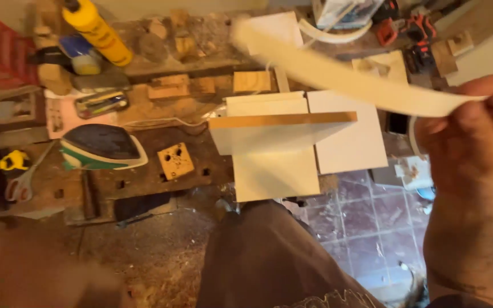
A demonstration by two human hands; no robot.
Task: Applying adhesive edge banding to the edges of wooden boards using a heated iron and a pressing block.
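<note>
Clearly the right hand point(475, 134) is pinched shut on one end of a long, thin, pale edge-banding strip point(338, 74), which runs from that hand up and away over the white panels point(346, 134) on the table point(144, 165), its far end blurred. It looks very light and floppy: it bows along its length, so held by one end it will likely whip and sag; a second hold nearer the middle would steady it. Its smooth face may slip between fingertips, and a sharp bend could crease it. Just beside the panels, toward the person's left, lie a small drilled wooden block point(175, 161) and a detail sander point(102, 147). The left hand point(47, 274) is a blur well below the sander; whether it is apart or closed I cannot tell.
</note>
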